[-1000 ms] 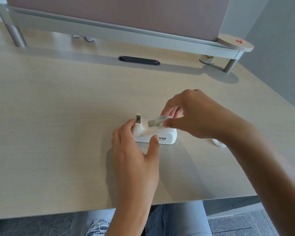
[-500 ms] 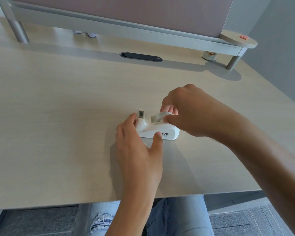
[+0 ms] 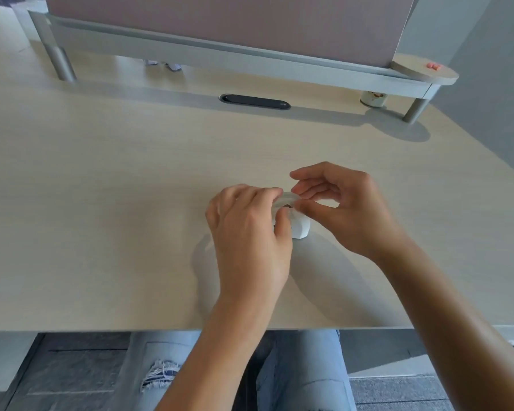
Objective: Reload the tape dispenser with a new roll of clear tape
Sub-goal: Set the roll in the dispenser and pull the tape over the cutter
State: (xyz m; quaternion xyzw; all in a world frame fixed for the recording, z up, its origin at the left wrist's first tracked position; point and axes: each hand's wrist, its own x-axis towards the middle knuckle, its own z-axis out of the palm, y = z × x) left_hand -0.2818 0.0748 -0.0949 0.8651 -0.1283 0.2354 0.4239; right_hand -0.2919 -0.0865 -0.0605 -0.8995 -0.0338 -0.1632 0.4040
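- Left hand (image 3: 247, 232) is lying over the tape dispenser (image 3: 300, 228) at the middle of the frame, fingers curled around its near end, probably pinning it to the desk (image 3: 101, 188) so it is not sliding.
- Right hand (image 3: 347, 209) is reaching in from the right, thumb and forefinger pinched narrow on the clear tape roll (image 3: 287, 198), which is sitting at the top of the dispenser; this looks like seating the roll or picking at its loose end, though I cannot tell which.
- Only the rounded white right end of the dispenser is showing; the cutter is hidden under the left hand.
- Farther out, a dark cable slot (image 3: 254, 101) is lying in the desk toward the upper middle, well apart from the work.
- A small cup (image 3: 373, 98) is standing at the upper right under the raised shelf (image 3: 422, 73).
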